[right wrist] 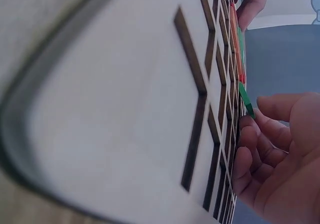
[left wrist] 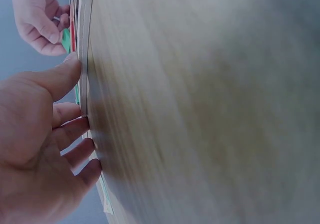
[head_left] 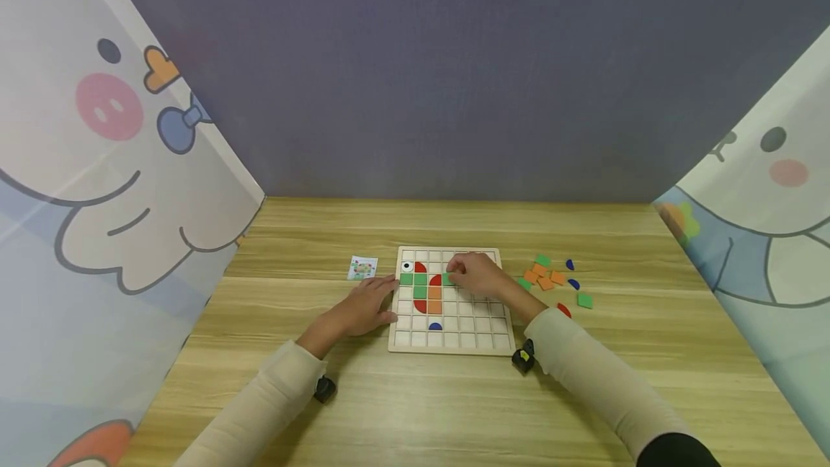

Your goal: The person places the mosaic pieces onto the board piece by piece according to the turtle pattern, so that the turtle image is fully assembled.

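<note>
A wooden grid board (head_left: 452, 352) lies on the table, with colored pieces in several cells on its left side. My right hand (head_left: 478, 275) is over the upper middle of the board and pinches a green square tile (right wrist: 246, 100). That tile stands tilted in the right wrist view, its lower edge at the grid, near a red piece (head_left: 436, 280). Spread along the board's left edge, my left hand (head_left: 363, 308) touches the rim with its fingertips and thumb. An eye piece (head_left: 406, 266), orange squares (head_left: 435, 300) and a blue half-round (head_left: 435, 326) sit in cells.
A small picture card (head_left: 362, 267) lies beyond my left hand. Right of the board are loose orange tiles (head_left: 546, 283), green tiles (head_left: 585, 300), blue half-rounds (head_left: 573, 284) and a red piece (head_left: 563, 309). A grey wall (head_left: 454, 92) rises behind the table.
</note>
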The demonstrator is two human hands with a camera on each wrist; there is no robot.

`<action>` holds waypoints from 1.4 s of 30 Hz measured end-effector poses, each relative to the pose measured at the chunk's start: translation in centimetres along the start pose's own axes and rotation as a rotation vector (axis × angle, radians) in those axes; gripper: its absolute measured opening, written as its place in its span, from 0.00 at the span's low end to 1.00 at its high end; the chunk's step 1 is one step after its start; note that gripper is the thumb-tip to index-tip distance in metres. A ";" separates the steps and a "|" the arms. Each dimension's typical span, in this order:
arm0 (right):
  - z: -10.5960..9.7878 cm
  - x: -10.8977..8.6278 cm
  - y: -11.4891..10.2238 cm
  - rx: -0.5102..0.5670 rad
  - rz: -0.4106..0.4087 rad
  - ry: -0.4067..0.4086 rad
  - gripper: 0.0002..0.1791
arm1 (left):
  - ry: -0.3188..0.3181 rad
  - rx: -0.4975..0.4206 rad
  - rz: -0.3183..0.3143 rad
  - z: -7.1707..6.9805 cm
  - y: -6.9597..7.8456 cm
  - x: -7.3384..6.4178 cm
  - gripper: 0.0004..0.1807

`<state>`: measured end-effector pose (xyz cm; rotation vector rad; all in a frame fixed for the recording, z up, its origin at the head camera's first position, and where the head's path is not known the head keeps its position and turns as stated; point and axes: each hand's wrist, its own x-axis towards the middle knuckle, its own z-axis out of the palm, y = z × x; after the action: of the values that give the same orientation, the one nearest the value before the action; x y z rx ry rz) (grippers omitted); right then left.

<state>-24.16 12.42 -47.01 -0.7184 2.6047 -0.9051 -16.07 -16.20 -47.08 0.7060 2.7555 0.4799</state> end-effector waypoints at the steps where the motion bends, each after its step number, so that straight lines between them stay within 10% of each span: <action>1: 0.0 0.0 0.0 -0.003 0.002 -0.002 0.08 | -0.001 0.002 0.001 0.0 0.0 0.0 0.38; 42: -5.0 -4.6 5.9 0.035 0.062 0.057 0.16 | 0.008 -0.003 -0.001 0.0 0.1 0.1 0.38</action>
<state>-24.57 21.36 -46.51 -0.6077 2.6386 -0.9632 -16.09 -16.09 -47.08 0.7030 2.7623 0.4870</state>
